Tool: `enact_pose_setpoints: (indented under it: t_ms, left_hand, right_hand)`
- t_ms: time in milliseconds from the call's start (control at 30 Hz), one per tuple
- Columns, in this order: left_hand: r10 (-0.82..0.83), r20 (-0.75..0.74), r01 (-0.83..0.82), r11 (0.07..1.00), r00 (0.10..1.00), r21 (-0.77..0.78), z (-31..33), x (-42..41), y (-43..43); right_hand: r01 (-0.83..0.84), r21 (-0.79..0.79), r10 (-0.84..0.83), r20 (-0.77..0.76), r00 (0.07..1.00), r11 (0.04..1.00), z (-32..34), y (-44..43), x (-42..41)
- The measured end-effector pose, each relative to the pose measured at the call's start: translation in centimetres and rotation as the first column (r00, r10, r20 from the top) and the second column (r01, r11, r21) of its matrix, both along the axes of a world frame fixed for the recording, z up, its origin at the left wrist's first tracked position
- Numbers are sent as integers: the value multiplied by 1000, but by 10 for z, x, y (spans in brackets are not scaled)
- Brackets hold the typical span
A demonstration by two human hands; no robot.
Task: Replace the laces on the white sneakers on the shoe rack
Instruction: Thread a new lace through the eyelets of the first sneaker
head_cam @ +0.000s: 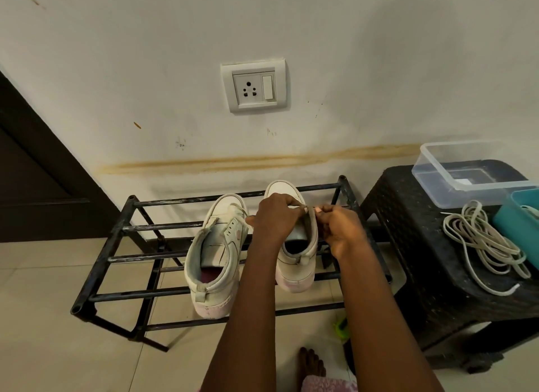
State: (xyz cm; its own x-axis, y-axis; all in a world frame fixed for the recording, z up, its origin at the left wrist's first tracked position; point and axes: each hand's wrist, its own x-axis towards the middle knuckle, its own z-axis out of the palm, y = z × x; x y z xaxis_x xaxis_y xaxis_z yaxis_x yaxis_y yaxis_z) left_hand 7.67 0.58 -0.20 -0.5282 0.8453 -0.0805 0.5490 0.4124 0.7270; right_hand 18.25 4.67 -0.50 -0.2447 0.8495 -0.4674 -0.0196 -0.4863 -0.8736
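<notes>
A dark door [29,172] occupies the far left. The black metal shoe rack [116,257] stands on the tiled floor against the wall, below a white wall socket [253,85].

Both white sneakers rest on the top tier of the rack. The left sneaker [215,257] lies with its long axis across the bars: toe toward the wall, heel toward the person, toe angled slightly to the right. Its tongue is folded down into the opening.

The left hand [274,216] reaches over the front of the right sneaker [297,257]. Its grip is closed: thumb and forefinger pinch a pale lace [299,207] above the shoe opening. The right sneaker has the same orientation, toe toward the wall and heel toward the person, with its long axis across the bars. It stands just beside the left sneaker.

The right hand [341,231] is at the right edge of this shoe's collar. Its grip is also closed, fingertips pinching the other part of the lace.

On the floor below are a small green object [341,330] and a bare foot [310,365].

To the right, a black plastic stool [423,245] carries a clear plastic container [466,172], a teal container [522,222] and a loose coil of spare laces [481,245], off-white in colour.
</notes>
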Motion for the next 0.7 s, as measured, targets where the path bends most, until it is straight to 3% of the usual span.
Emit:
enact_pose_setpoints:
  t_ms: [267,500,700]
  left_hand:
    - [-48,54,44,996,997,82,12,-23,-15]
    - [54,139,-83,975,989,209,18,-45,-25]
    - [69,194,-115,965,979,237,19,-50,-30]
  right_hand:
    - [-42,150,4,242,970,988,1,2,-12]
    - [158,143,-160,1,987,977,21,11,6]
    - [424,138,-386,-234,892,895,46,26,46]
